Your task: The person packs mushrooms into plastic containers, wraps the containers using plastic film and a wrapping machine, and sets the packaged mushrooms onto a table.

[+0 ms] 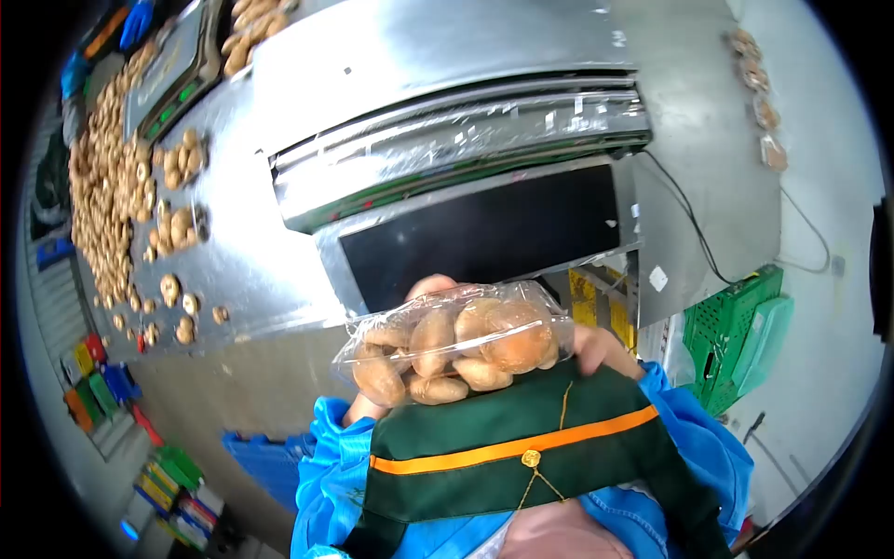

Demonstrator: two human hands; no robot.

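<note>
The table (247, 200) is smooth, shiny metal, the wrap (447, 307) glossy clear plastic, the apron (521, 419) dark green cloth.

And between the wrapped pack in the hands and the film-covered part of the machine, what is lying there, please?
In the head view, a flat black panel, plus fingers of the left hand at the near end, by the wrapped pack.

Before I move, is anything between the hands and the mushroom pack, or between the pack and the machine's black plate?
Nothing visible separates the left hand or right hand from the mushroom pack. Toward the black plate, only the left hand's fingers show, at the pack's far edge; otherwise nothing visible.
</note>
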